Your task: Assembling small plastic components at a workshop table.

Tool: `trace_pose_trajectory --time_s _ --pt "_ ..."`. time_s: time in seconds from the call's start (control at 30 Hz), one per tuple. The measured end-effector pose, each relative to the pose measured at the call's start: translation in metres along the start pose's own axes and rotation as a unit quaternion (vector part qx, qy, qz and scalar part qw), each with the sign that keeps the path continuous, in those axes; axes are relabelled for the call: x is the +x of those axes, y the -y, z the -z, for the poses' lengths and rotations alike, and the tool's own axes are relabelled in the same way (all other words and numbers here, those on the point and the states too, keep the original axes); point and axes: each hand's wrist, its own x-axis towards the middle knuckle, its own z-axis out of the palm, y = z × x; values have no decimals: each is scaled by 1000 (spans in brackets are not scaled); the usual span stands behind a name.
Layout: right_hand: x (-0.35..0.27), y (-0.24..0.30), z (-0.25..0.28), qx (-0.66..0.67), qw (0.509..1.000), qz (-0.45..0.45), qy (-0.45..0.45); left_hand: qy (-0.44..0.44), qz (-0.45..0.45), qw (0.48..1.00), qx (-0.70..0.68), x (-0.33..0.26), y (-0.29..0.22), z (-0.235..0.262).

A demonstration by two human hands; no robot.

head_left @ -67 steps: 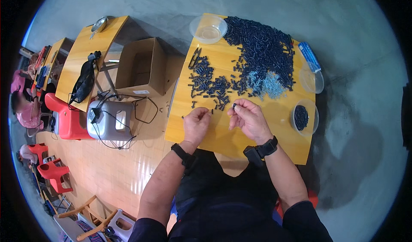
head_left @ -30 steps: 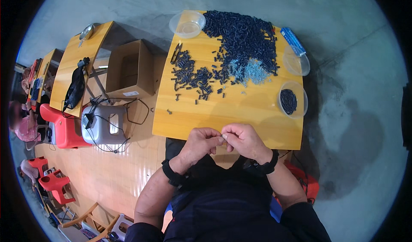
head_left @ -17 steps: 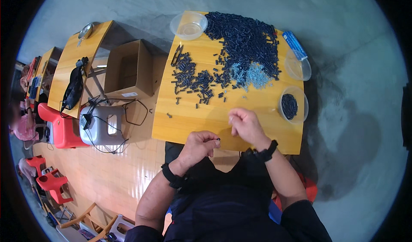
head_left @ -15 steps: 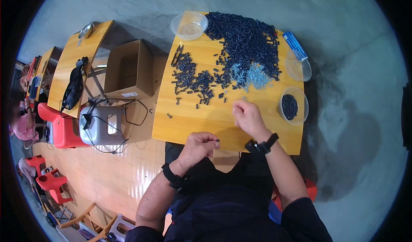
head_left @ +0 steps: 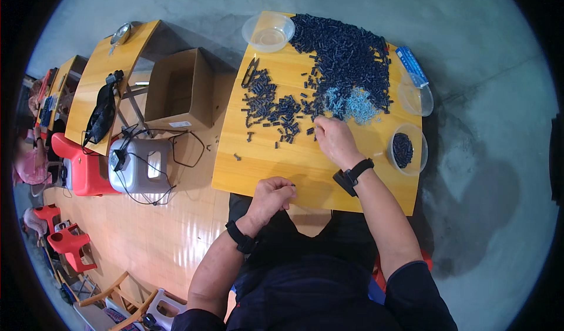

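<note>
Left hand pinches a small black piece. Small light-blue pieces lie just beyond the right hand, whose grip cannot be determined.

The left fingers pinch a small dark piece; the right fingers are near light-blue pieces.

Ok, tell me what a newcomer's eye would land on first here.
First, the heap of small dark cylindrical pieces covering the far right of the yellow wooden table, with a patch of pale-blue bits at its near edge. Then the right hand, just short of that patch, and the left hand, pinching a small dark piece. Off left, a bright red plastic seat.
</note>
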Motion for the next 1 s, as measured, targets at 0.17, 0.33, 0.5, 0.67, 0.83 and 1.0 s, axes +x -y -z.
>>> trace_pose_trajectory --time_s 0.17,0.33,0.5,0.67,0.83,1.0 --pt "-3 -4 -1 57 997 -42 -25 -11 -4 999 -30 1 -1 -2" --pt "-18 3 17 482 829 -277 55 -6 -37 995 -91 1 -2 1" --pt "-39 16 27 650 716 -237 93 -9 -43 995 -89 3 -4 -1" --pt "-47 25 30 665 710 -206 101 -13 -41 994 -99 -2 -5 -7" --pt "-52 32 32 667 719 -161 108 -9 -57 992 -115 -9 -16 -12" --pt "-47 34 36 602 773 -189 62 -15 -67 991 -115 -3 -18 -9"
